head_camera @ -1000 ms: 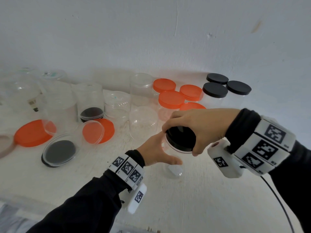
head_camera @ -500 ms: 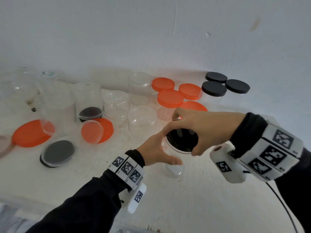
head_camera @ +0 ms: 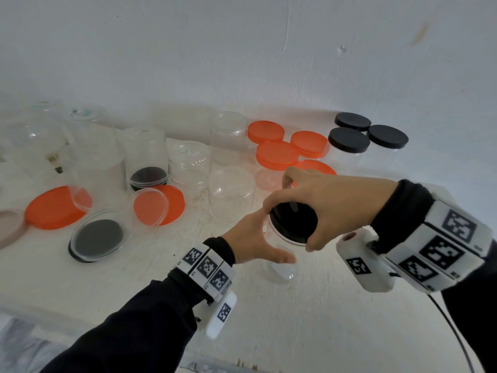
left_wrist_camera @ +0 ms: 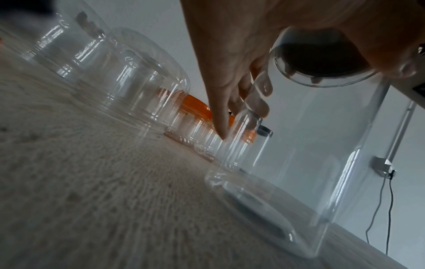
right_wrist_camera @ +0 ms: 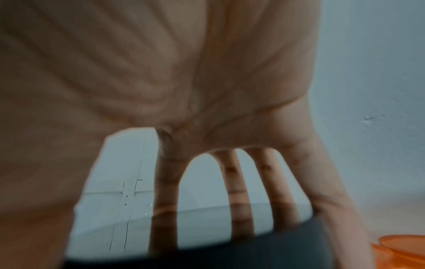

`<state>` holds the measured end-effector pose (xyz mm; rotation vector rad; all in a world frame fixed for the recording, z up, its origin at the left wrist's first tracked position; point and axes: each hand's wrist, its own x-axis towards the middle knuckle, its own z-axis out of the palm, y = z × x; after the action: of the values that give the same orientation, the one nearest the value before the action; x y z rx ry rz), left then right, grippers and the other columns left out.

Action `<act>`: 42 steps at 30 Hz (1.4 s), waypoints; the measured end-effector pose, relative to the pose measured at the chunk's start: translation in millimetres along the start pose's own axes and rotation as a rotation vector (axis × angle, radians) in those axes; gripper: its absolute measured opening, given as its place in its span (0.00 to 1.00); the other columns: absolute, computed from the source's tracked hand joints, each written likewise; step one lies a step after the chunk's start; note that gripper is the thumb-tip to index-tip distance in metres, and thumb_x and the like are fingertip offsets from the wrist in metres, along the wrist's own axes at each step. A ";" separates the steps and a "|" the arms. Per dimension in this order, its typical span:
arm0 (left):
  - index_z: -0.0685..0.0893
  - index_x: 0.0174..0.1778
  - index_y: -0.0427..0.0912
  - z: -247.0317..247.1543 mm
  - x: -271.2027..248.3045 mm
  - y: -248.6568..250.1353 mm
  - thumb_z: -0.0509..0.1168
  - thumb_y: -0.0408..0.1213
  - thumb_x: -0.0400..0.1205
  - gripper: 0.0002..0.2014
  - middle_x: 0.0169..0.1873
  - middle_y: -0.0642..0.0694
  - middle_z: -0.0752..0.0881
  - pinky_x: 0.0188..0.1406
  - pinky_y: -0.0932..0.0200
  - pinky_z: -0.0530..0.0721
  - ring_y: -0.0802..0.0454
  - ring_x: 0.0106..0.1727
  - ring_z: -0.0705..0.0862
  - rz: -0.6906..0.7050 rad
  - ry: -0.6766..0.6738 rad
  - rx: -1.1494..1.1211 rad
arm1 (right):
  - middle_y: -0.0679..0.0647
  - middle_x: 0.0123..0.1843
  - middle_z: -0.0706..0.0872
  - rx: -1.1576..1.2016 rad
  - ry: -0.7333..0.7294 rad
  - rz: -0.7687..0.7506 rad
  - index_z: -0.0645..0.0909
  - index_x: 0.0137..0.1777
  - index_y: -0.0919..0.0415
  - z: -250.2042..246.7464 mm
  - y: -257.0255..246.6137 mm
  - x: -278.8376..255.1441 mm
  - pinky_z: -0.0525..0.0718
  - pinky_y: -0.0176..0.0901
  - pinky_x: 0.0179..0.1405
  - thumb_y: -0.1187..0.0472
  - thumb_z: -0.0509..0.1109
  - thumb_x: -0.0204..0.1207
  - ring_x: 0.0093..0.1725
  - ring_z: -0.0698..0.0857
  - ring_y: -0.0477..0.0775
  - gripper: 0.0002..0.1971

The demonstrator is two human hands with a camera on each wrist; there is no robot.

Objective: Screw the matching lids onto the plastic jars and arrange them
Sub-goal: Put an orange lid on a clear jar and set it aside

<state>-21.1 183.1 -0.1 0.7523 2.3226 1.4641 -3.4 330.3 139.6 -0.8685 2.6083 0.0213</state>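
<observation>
Clear upright jar (head_camera: 279,265) on white table (head_camera: 309,319) — black lid (head_camera: 293,222) atop its mouth.

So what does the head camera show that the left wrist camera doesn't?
Only the head view shows the right hand gripping the black lid from above, the three black-lidded jars by the wall, and loose orange lids on the table. Only the left wrist view shows the left hand's fingers wrapped behind the clear jar and a hanging cable. Both show the left hand on that jar.
</observation>
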 end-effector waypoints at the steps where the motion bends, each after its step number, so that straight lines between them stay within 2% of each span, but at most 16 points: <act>1: 0.66 0.65 0.59 0.1 0.2 -0.2 0.73 0.61 0.54 0.43 0.57 0.63 0.78 0.61 0.70 0.73 0.66 0.61 0.76 0.006 0.004 -0.001 | 0.47 0.60 0.64 -0.004 0.005 0.004 0.64 0.68 0.32 0.0 0.3 0.0 0.79 0.42 0.53 0.51 0.78 0.63 0.56 0.68 0.48 0.36; 5: 0.67 0.66 0.56 0.8 0.1 -0.7 0.74 0.61 0.54 0.44 0.58 0.60 0.79 0.65 0.64 0.74 0.63 0.63 0.77 0.000 0.008 0.000 | 0.46 0.60 0.63 -0.004 -0.006 -0.001 0.64 0.69 0.31 0.8 1.0 0.0 0.79 0.42 0.52 0.52 0.78 0.63 0.57 0.68 0.48 0.37; 8: 0.66 0.63 0.65 0.6 -0.8 0.7 0.77 0.56 0.56 0.41 0.56 0.65 0.77 0.61 0.72 0.73 0.72 0.61 0.75 -0.027 0.015 -0.007 | 0.45 0.62 0.64 -0.025 -0.033 -0.029 0.64 0.70 0.32 -0.4 3.1 1.0 0.75 0.34 0.46 0.55 0.77 0.64 0.57 0.68 0.48 0.37; 12: 0.65 0.56 0.71 -0.9 -0.8 -0.9 0.81 0.37 0.64 0.37 0.53 0.69 0.75 0.55 0.83 0.69 0.84 0.54 0.72 -0.011 0.018 -0.001 | 0.44 0.64 0.63 -0.013 -0.059 -0.065 0.66 0.70 0.31 -2.6 5.9 1.6 0.74 0.31 0.48 0.58 0.77 0.64 0.59 0.68 0.46 0.38; 16: 0.66 0.56 0.69 -0.6 0.0 -1.5 0.81 0.38 0.64 0.36 0.52 0.68 0.76 0.54 0.83 0.70 0.83 0.54 0.73 -0.008 0.018 -0.002 | 0.45 0.64 0.64 -0.020 -0.034 -0.057 0.67 0.70 0.32 -0.9 4.5 0.8 0.75 0.36 0.52 0.56 0.79 0.63 0.58 0.69 0.48 0.37; 18: 0.66 0.58 0.67 0.5 0.1 -0.4 0.82 0.46 0.60 0.38 0.53 0.67 0.77 0.57 0.78 0.72 0.78 0.56 0.74 -0.018 0.019 -0.004 | 0.45 0.62 0.65 -0.023 -0.008 -0.042 0.67 0.69 0.32 0.7 3.5 0.4 0.77 0.39 0.53 0.53 0.79 0.63 0.57 0.70 0.48 0.37; 21: 0.67 0.64 0.59 2.2 0.0 1.5 0.75 0.60 0.54 0.43 0.55 0.65 0.78 0.59 0.75 0.73 0.70 0.60 0.76 -0.021 0.025 0.009 | 0.45 0.57 0.67 -0.051 0.018 -0.001 0.65 0.70 0.34 1.0 1.3 0.8 0.76 0.37 0.47 0.47 0.78 0.63 0.52 0.72 0.48 0.36; 23: 0.67 0.64 0.57 2.3 -0.4 2.2 0.78 0.57 0.55 0.43 0.54 0.66 0.77 0.57 0.77 0.72 0.69 0.59 0.76 -0.015 0.032 0.025 | 0.45 0.54 0.69 -0.083 0.018 0.033 0.64 0.70 0.34 0.2 -0.9 2.3 0.75 0.35 0.44 0.44 0.76 0.63 0.50 0.74 0.48 0.36; 26: 0.66 0.63 0.58 1.3 -1.8 3.4 0.82 0.43 0.62 0.39 0.53 0.69 0.75 0.56 0.80 0.71 0.70 0.57 0.75 -0.012 0.039 0.030 | 0.44 0.47 0.70 -0.104 0.046 0.097 0.66 0.68 0.38 0.6 -5.2 4.4 0.71 0.33 0.36 0.38 0.74 0.63 0.46 0.74 0.46 0.34; 29: 0.65 0.65 0.60 1.2 -3.0 4.4 0.82 0.48 0.59 0.42 0.56 0.68 0.77 0.60 0.76 0.72 0.68 0.61 0.75 -0.015 0.032 0.001 | 0.42 0.40 0.72 -0.088 0.131 0.178 0.72 0.62 0.46 4.7 -8.7 5.6 0.70 0.32 0.31 0.31 0.70 0.63 0.40 0.74 0.44 0.31; 32: 0.67 0.68 0.57 0.7 -3.0 3.7 0.82 0.41 0.62 0.41 0.56 0.67 0.78 0.57 0.73 0.74 0.74 0.60 0.76 -0.019 0.019 -0.043 | 0.45 0.36 0.75 -0.096 0.213 0.236 0.74 0.55 0.52 10.1 -12.9 5.4 0.73 0.35 0.30 0.25 0.63 0.63 0.36 0.76 0.45 0.33; 34: 0.68 0.68 0.56 0.8 -2.5 3.4 0.81 0.40 0.63 0.40 0.56 0.68 0.78 0.56 0.74 0.74 0.75 0.59 0.75 -0.013 0.013 -0.048 | 0.47 0.42 0.77 -0.141 0.159 0.264 0.72 0.62 0.51 10.5 -10.4 3.2 0.77 0.38 0.37 0.22 0.58 0.63 0.40 0.78 0.47 0.38; 36: 0.67 0.66 0.62 1.6 -2.6 4.3 0.81 0.46 0.59 0.42 0.56 0.68 0.78 0.58 0.73 0.73 0.73 0.61 0.74 -0.011 0.028 -0.031 | 0.48 0.61 0.74 -0.106 0.033 0.226 0.60 0.75 0.44 6.4 -3.7 -1.1 0.81 0.43 0.51 0.25 0.62 0.64 0.54 0.78 0.50 0.42; 38: 0.66 0.65 0.63 2.2 -2.5 5.4 0.78 0.49 0.58 0.41 0.55 0.68 0.77 0.59 0.72 0.71 0.71 0.61 0.74 -0.016 0.031 -0.016 | 0.45 0.70 0.64 -0.016 -0.054 0.108 0.52 0.77 0.35 -1.6 0.0 -6.5 0.79 0.46 0.61 0.38 0.73 0.66 0.65 0.72 0.50 0.43; 40: 0.66 0.65 0.58 2.4 -1.7 5.0 0.78 0.51 0.58 0.41 0.54 0.66 0.77 0.59 0.70 0.71 0.70 0.60 0.74 -0.019 0.017 -0.010 | 0.44 0.68 0.64 0.007 -0.078 0.033 0.58 0.74 0.33 -5.6 0.4 -8.8 0.78 0.41 0.59 0.53 0.76 0.67 0.64 0.71 0.49 0.40; 42: 0.67 0.65 0.57 2.7 -1.6 5.1 0.77 0.57 0.55 0.43 0.54 0.65 0.78 0.59 0.70 0.72 0.68 0.60 0.75 -0.014 0.016 -0.001 | 0.45 0.63 0.67 0.006 -0.026 0.027 0.63 0.70 0.34 -4.6 -0.1 -6.8 0.80 0.42 0.53 0.54 0.76 0.64 0.59 0.74 0.50 0.36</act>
<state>-17.0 185.9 3.3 0.7250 2.3340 1.4698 0.0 333.5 146.4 -0.8257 2.5941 0.0324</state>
